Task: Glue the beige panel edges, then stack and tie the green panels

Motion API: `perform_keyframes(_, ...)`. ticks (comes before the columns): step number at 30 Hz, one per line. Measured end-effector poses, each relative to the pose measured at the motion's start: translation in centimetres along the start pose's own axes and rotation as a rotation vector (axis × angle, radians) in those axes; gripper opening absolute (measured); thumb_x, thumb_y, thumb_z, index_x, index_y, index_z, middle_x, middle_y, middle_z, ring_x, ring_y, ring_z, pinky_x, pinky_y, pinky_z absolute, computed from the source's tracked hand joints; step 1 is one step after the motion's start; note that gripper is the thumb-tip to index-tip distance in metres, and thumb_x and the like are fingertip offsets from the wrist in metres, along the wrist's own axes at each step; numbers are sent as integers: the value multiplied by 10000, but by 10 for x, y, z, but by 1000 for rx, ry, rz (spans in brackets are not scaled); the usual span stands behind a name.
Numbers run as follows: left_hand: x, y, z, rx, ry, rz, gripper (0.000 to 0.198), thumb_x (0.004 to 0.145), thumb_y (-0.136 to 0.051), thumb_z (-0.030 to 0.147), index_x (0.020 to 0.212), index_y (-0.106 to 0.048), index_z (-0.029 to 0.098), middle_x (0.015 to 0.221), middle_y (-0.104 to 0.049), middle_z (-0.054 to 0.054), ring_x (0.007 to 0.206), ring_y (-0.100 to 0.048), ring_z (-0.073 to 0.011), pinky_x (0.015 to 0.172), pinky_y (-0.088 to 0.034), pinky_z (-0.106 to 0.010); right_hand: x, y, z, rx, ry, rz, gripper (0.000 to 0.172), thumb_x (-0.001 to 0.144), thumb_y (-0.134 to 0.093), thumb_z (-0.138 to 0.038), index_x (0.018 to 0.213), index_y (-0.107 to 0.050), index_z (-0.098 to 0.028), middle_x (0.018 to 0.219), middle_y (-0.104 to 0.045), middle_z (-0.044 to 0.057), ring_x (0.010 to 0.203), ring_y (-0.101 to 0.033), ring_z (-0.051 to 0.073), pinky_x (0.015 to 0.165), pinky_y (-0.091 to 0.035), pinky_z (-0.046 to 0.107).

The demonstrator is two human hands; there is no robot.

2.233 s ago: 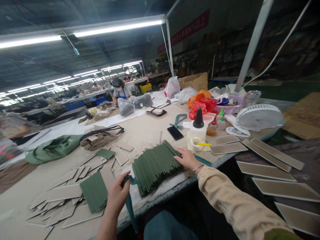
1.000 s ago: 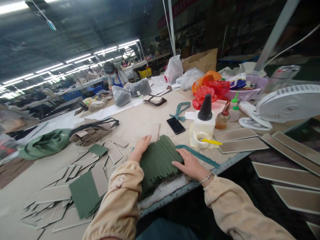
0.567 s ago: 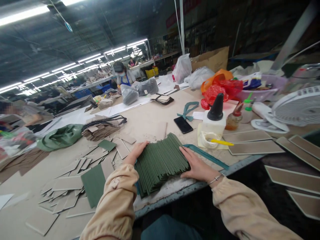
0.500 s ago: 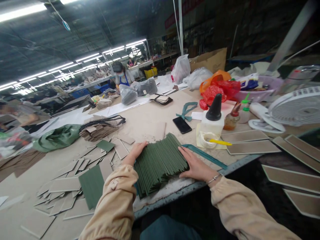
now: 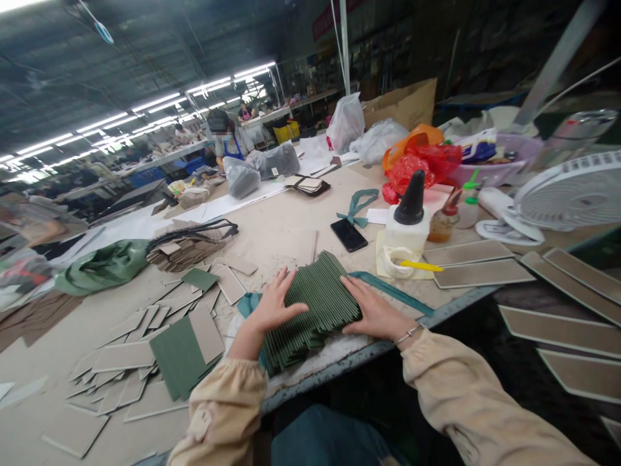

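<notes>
A fanned stack of dark green cards (image 5: 317, 298) lies near the front edge of the work table (image 5: 276, 243). My left hand (image 5: 274, 307) rests flat on the stack's left side with its fingers spread. My right hand (image 5: 371, 312) lies flat against the stack's right side, fingers stretched out. A teal ribbon (image 5: 392, 291) runs out from under the stack towards the right.
Loose grey cards (image 5: 126, 356) and a small green pile (image 5: 177, 356) lie left. A glue bottle (image 5: 407, 223), a phone (image 5: 348, 234), small bottles, a white fan (image 5: 567, 194), red bags and long grey boards (image 5: 480, 272) stand right. A green bag (image 5: 97, 268) lies far left; another person works at the far end.
My left hand has moved from the stack's far left edge onto its top, fingers now spread. The right hand has stayed on the right side. A second earlier the left hand held the ribbon.
</notes>
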State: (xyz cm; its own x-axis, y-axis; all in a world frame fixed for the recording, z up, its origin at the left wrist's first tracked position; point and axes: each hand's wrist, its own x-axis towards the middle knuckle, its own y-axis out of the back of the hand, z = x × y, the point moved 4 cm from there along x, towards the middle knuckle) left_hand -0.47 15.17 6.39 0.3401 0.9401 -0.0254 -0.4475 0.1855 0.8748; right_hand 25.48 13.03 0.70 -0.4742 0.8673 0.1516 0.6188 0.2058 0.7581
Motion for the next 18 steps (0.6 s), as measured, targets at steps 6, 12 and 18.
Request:
perform_keyframes(6, -55, -34, 29, 268, -2, -116, 1265, 545, -747, 670, 1519, -43, 275, 1583, 97, -134, 1429, 57, -431, 1089, -88, -677, 2, -2, 3, 17, 35, 21, 1172, 599, -804, -420, 1524, -122, -186, 1538, -250, 175, 1410, -246, 297, 1130, -271, 469)
perform_keyframes(12, -59, -44, 25, 347, 106, -147, 827, 808, -575, 507, 1505, -178, 306, 1599, -28, -74, 1453, 20, -349, 1117, -130, -618, 0, -2, 4, 62, 48, 25, 1201, 584, -812, -348, 1525, -91, -157, 1545, -224, 191, 1421, -218, 301, 1139, -256, 471)
perform_keyframes(18, -34, -33, 78, 233, 30, -58, 784, 850, -472, 607, 1500, -205, 261, 1594, -83, -92, 1459, -58, -322, 1120, -172, -606, -1, -5, 7, 106, 95, 67, 1175, 585, -768, -256, 1523, -70, -139, 1544, -218, 202, 1419, -227, 307, 1143, -244, 477)
